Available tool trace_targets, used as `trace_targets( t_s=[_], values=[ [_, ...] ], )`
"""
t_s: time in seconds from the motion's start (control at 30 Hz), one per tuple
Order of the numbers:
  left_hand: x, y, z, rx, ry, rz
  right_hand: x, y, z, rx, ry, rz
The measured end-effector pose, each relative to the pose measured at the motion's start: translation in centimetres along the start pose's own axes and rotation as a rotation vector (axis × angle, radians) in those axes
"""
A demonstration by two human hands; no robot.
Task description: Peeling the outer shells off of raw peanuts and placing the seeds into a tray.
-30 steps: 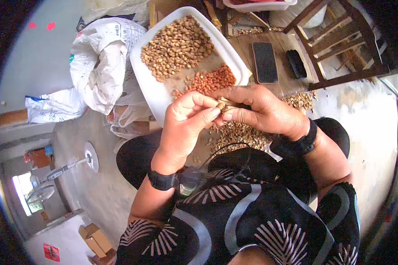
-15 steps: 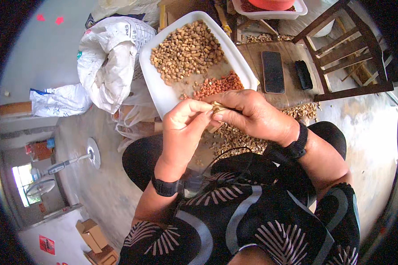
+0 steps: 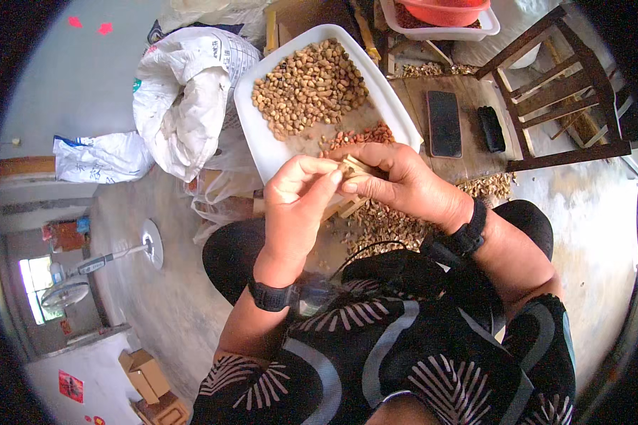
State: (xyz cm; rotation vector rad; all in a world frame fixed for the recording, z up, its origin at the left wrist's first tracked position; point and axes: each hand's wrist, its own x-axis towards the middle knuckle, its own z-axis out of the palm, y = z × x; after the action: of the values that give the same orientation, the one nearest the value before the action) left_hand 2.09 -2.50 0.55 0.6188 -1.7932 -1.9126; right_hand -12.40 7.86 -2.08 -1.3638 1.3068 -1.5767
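Observation:
My left hand is closed in a pinch on a small tan peanut, its shell partly hidden by the fingertips. Beside it my right hand curls round a pale wooden piece that looks like a split stick or clip; its ends meet the peanut. Both hands are over the near edge of a white plastic tray. Unshelled peanuts fill its far part, and shelled reddish kernels lie in a smaller heap close to my right fingers.
Broken shells cover the floor below my hands. A wooden chair carries a phone and a black case on its seat. An open white sack stands left of the tray. Behind the chair is a red basin.
The view has shifted slightly, so the tray and chair sit further right. More of the pale wooden piece shows between my right fingers. Both hands stay together at the peanut.

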Motion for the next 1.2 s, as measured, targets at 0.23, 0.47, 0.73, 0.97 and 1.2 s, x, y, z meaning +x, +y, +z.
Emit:
trace_targets(
  t_s=[0.23,0.47,0.73,0.97,1.2],
  values=[
    [0.5,-0.1,1.1,-0.109,0.074,0.060,-0.1,0.5,-0.2,0.302,0.166,0.145],
    [0.7,-0.8,1.8,-0.251,0.038,-0.006,-0.1,0.8,-0.7,0.325,0.206,0.169],
    [1.3,0.0,0.9,-0.155,0.024,-0.218,0.0,1.1,-0.9,0.021,0.165,0.003],
    [1.5,0.1,1.0,-0.240,-0.010,-0.273,-0.1,0.7,-0.7,0.190,0.123,0.134],
    [1.4,-0.3,0.7,-0.397,-0.027,-0.299,0.0,-1.1,-1.5,0.474,0.045,0.408]
  ],
)
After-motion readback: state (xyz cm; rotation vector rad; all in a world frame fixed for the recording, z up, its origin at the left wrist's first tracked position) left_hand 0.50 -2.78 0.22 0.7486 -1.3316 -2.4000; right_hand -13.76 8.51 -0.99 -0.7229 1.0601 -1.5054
